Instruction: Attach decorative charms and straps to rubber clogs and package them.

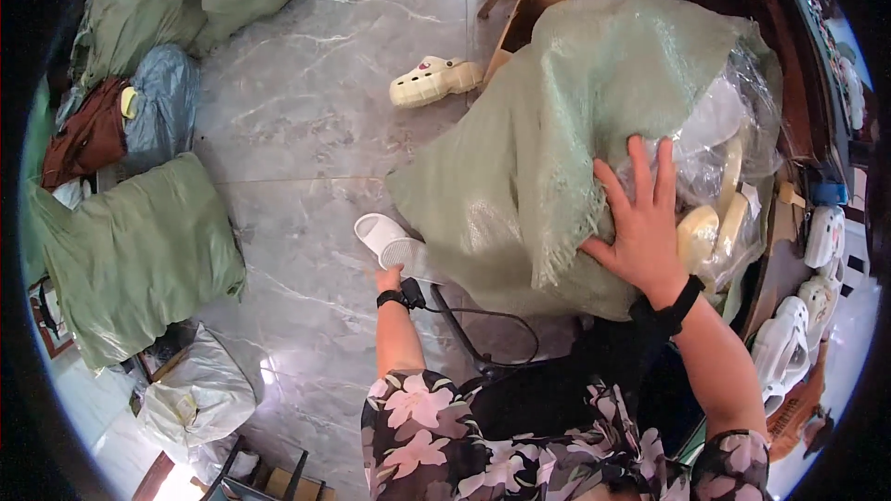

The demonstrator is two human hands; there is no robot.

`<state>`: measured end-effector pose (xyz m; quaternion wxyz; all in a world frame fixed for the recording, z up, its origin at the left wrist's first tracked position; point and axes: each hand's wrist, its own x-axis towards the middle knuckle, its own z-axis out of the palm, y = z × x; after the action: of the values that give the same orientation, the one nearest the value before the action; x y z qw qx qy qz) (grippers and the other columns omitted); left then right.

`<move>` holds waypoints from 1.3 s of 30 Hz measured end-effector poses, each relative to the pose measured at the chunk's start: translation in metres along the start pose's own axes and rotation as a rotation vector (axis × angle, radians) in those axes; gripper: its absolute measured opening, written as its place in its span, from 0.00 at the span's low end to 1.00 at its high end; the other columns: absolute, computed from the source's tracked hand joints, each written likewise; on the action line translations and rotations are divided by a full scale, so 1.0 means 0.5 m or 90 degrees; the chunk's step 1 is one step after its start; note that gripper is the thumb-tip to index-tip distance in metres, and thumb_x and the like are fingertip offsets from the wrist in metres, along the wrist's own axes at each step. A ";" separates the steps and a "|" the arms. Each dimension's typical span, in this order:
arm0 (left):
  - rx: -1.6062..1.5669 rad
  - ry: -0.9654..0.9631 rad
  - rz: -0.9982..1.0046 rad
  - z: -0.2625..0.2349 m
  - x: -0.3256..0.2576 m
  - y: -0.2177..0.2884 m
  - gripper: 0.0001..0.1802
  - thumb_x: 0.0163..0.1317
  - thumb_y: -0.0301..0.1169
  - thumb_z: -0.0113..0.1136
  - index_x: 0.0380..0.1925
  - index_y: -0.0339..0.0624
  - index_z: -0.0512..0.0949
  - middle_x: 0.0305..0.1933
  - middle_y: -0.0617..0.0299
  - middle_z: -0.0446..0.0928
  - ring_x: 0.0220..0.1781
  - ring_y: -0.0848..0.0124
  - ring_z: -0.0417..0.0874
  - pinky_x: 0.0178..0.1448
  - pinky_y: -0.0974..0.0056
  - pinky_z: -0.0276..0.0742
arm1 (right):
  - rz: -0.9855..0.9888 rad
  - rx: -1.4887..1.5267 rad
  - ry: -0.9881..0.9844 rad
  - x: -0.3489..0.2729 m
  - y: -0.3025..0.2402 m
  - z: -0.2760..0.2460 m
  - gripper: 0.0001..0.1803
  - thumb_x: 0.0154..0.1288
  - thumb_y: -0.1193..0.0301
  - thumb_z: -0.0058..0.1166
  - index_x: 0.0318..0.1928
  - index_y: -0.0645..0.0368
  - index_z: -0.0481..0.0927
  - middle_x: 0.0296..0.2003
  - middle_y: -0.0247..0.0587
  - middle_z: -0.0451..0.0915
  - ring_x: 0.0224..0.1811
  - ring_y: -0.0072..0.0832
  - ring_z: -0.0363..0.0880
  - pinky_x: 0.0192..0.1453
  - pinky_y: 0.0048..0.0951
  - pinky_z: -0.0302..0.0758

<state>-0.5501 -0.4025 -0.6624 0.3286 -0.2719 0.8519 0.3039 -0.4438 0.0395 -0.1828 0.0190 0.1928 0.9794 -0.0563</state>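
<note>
Low over the floor, my left hand (388,279) is closed on a white slide sandal (379,232) with a perforated strap; a clear plastic wrap seems to lie beside it. The fingers are partly hidden. My right hand (640,232) rests with fingers spread on the frayed mouth of a large green woven sack (492,176). Out of that mouth shows clear plastic (710,162) around pale yellow footwear (698,234). Both wrists wear black bands, and a cable runs from the left one.
A cream clog (434,82) lies on the grey marble floor near a cardboard box (529,14). Green sacks (139,250), a blue plastic bag (162,107) and a white bag (200,394) line the left. White clogs (782,348) stand at the right edge.
</note>
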 end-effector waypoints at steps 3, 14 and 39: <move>0.018 -0.038 -0.022 0.076 -0.050 0.029 0.39 0.43 0.36 0.74 0.53 0.24 0.70 0.44 0.44 0.79 0.42 0.55 0.82 0.45 0.53 0.78 | 0.017 -0.024 -0.030 -0.012 0.015 0.027 0.49 0.37 0.52 0.74 0.66 0.43 0.71 0.74 0.51 0.48 0.75 0.68 0.38 0.70 0.71 0.49; 0.056 -0.026 0.084 -0.013 0.034 0.002 0.36 0.45 0.35 0.72 0.55 0.27 0.75 0.54 0.41 0.78 0.56 0.53 0.80 0.58 0.54 0.74 | -0.011 0.009 -0.005 0.000 -0.002 0.039 0.52 0.33 0.55 0.73 0.67 0.41 0.69 0.74 0.52 0.46 0.75 0.69 0.36 0.71 0.72 0.48; 0.271 0.143 0.687 -0.336 -0.494 0.596 0.18 0.44 0.39 0.69 0.21 0.35 0.75 0.18 0.49 0.75 0.20 0.56 0.72 0.31 0.53 0.71 | -0.008 0.099 -0.006 -0.050 0.002 -0.014 0.47 0.50 0.53 0.67 0.70 0.47 0.64 0.76 0.49 0.44 0.78 0.58 0.35 0.72 0.72 0.43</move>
<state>-0.6566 -0.2554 -0.2815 0.0826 0.2412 0.9416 0.2198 -0.4205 0.0319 -0.1745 0.0084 0.1873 0.9732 -0.1332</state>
